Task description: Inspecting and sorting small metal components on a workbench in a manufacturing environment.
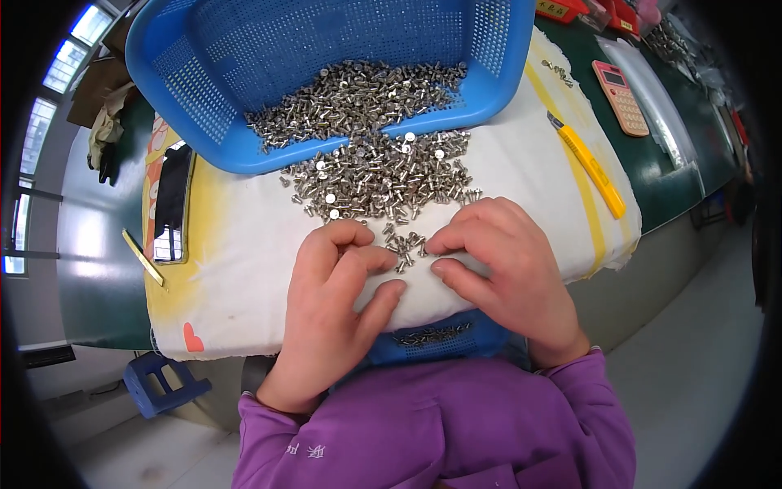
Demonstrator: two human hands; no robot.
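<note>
A small cluster of silvery metal rivets (pixel 401 250) lies on the white cloth between my two hands. My left hand (pixel 336 273) rests at the cluster's left side, fingers curled and apart, thumb toward the rivets. From the right, my right hand (pixel 497 261) reaches in with bent fingers, its index fingertip at the edge of the cluster and its thumb apart. Neither hand has anything lifted. Just beyond, a larger heap of rivets (pixel 383 175) spills from a tipped blue plastic basket (pixel 509 69). Another blue basket (pixel 423 346) with similar pieces sits below the table edge, near my lap.
A black phone (pixel 173 204) and a thin yellow strip (pixel 143 259) lie at left. On the right are a yellow utility knife (pixel 588 165), a few loose rivets (pixel 558 72) and a pink calculator (pixel 620 99). A blue stool (pixel 163 385) stands on the floor at lower left.
</note>
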